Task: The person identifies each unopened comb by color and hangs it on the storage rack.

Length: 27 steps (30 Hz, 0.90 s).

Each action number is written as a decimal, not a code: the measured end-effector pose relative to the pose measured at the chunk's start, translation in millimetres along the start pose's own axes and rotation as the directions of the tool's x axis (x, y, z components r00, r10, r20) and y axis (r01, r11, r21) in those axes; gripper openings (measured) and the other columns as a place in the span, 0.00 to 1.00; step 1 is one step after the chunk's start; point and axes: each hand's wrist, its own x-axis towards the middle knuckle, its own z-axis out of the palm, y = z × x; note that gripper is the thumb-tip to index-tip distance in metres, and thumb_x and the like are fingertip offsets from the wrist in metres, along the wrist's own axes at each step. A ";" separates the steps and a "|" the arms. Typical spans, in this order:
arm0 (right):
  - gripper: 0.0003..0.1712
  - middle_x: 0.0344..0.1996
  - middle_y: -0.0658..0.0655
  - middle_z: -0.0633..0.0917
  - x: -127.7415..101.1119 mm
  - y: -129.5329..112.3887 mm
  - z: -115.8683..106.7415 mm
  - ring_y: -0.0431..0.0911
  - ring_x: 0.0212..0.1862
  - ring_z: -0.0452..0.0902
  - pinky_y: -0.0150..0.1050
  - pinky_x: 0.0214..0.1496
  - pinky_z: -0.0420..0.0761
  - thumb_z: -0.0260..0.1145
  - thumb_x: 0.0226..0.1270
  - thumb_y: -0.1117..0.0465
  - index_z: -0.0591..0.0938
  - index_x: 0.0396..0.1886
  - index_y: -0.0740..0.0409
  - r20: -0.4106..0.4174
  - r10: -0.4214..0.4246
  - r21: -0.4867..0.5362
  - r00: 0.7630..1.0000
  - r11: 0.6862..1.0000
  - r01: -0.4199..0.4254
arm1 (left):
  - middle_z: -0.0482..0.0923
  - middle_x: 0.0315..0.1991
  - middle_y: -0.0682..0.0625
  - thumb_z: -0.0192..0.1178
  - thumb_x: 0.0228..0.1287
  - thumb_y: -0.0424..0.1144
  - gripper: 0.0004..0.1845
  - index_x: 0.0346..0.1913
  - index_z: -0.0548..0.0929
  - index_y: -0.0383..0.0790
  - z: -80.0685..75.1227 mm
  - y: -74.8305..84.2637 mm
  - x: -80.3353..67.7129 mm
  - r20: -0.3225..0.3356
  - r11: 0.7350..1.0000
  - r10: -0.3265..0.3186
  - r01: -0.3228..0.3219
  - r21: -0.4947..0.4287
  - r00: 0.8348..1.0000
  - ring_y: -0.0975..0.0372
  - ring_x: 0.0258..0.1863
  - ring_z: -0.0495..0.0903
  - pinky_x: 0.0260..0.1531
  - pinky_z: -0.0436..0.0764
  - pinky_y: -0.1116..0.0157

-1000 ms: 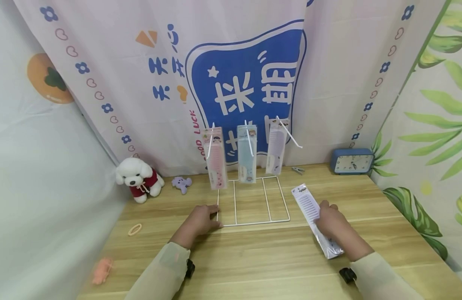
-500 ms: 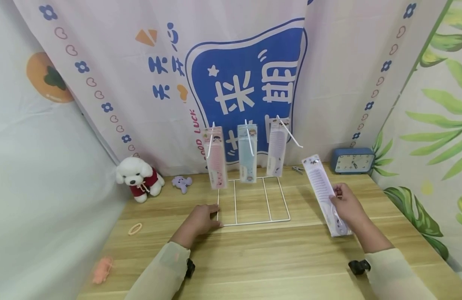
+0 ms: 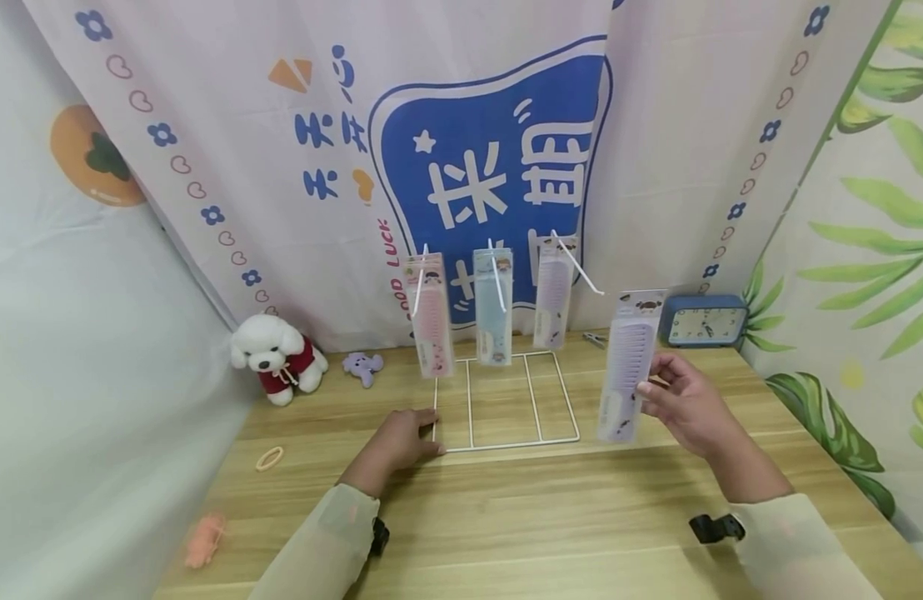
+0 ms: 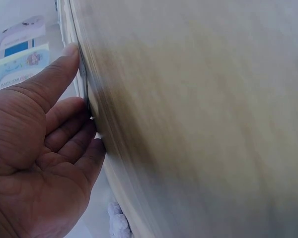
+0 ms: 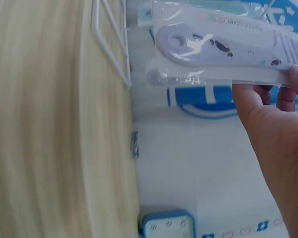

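My right hand pinches the edge of a packaged purple comb between thumb and fingers. The comb stands nearly upright above the table, and the right wrist view shows its handle end in clear wrapping. My left hand rests at the front left corner of a white wire rack base. Its thumb and fingers are spread and touch the wire. From the rack's white hooks hang packaged combs: pink, blue and purple.
A blue clock stands behind the held comb, with a small metal clip to its left. A white toy dog and a purple toy sit back left. A hair band and a pink item lie left.
My right hand has lifted the purple comb off the table and turned it from slanted to nearly upright, its front facing me. The left hand stays at the rack corner.
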 end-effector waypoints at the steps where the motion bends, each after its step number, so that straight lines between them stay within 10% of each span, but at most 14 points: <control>1: 0.17 0.50 0.49 0.80 1.3 -0.9 3.5 0.40 0.53 0.84 0.37 0.53 0.92 0.55 0.82 0.79 0.77 0.54 0.53 0.020 -0.005 0.007 1.000 1.000 0.005 | 0.75 0.79 0.47 0.79 0.67 0.46 0.35 0.74 0.82 0.41 -0.2 -0.2 0.2 0.000 1.000 0.000 0.000 0.001 1.000 0.42 0.80 0.70 0.81 0.70 0.43; 27: 0.10 0.49 0.48 0.78 21.3 -3.8 32.9 0.40 0.55 0.82 0.36 0.53 0.91 0.63 0.82 0.71 0.74 0.54 0.55 -0.042 0.146 -0.124 0.988 0.981 -0.150 | 0.76 0.78 0.47 0.79 0.67 0.45 0.35 0.74 0.82 0.40 -0.8 0.6 -0.7 -0.006 1.000 0.010 -0.010 0.012 1.000 0.42 0.79 0.71 0.80 0.71 0.43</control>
